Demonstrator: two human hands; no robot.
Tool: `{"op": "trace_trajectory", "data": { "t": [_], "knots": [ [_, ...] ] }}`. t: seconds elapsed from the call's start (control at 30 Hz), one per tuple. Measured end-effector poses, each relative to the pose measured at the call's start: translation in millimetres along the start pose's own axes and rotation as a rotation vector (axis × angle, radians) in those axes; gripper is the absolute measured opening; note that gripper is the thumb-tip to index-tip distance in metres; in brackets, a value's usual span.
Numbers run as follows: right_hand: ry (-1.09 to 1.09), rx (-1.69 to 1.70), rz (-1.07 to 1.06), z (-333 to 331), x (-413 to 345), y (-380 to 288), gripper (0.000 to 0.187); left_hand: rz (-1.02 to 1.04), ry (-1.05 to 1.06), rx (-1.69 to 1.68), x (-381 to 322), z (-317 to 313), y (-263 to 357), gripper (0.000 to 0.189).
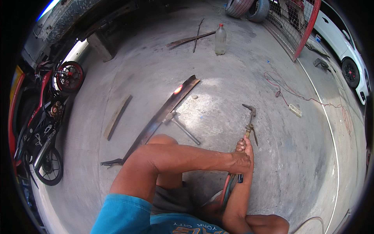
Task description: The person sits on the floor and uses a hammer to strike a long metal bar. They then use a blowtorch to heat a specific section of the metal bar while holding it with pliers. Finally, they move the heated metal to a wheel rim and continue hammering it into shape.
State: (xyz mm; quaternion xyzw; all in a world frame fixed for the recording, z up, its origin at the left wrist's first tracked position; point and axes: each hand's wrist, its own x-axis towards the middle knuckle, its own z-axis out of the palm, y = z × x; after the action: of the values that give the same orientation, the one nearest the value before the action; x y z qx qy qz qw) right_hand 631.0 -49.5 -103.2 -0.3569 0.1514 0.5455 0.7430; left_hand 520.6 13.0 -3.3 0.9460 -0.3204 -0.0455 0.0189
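My right hand [247, 144] grips the handle of an oxy-fuel cutting torch [250, 125], its bent head pointing away from me. No flame shows at the tip. Crossing in front of my body, my left hand [241, 162] is closed around the torch's rear end; its fingertips are partly hidden. Red and green hoses [226, 187] run down from there. To the left lies a long steel angle bar [166, 112] with one spot [178, 89] glowing orange near its far end. A hammer [185, 130] with a metal handle rests its head against the bar.
A wooden block [118, 117] lies left of the bar, and a small stone [195, 96] right of it. Farther off stand a plastic bottle [220, 41] and crossed strips [191, 39]. A power strip [295, 110] with cord lies right. A motorcycle [48, 117] stands left, a white car [339, 38] right.
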Motion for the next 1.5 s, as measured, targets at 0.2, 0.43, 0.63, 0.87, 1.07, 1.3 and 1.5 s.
{"op": "trace_trajectory", "data": {
  "t": [0.2, 0.43, 0.63, 0.87, 1.07, 1.3, 1.5],
  "knots": [
    [0.121, -0.525, -0.082, -48.6, -8.7, -44.9, 0.024, -0.183, 0.196, -0.333, -20.0, -120.4, -43.2, 0.017],
    [0.341, -1.555, 0.005, -81.7, -5.0, -91.2, 0.033, -1.033, 0.378, -0.256, -275.6, -102.6, -50.6, 0.035],
    [0.446, -2.367, -0.04, -148.9, -1.5, -108.5, 0.044, -1.426, 0.149, -0.862, -295.5, 125.6, 90.6, 0.053],
    [0.417, -2.436, 0.394, -5.5, 14.0, -83.9, 0.035, -1.448, 0.097, -0.13, -350.4, 79.5, 156.9, 0.064],
    [-0.192, -2.597, -0.076, 134.5, 57.6, 49.1, 0.045, -2.203, -0.481, -0.564, -551.8, -10.7, 163.7, 0.078],
    [-0.33, -2.478, -0.383, 157.9, 88.3, 197.3, 0.046, -2.141, 0.523, -2.061, -572.9, 53.5, 220.1, 0.038],
    [-0.362, -2.457, -0.412, 125.0, 116.1, 215.6, 0.028, -2.086, 1.085, -2.263, -477.2, 95.4, 269.7, 0.023]
  ]
}}
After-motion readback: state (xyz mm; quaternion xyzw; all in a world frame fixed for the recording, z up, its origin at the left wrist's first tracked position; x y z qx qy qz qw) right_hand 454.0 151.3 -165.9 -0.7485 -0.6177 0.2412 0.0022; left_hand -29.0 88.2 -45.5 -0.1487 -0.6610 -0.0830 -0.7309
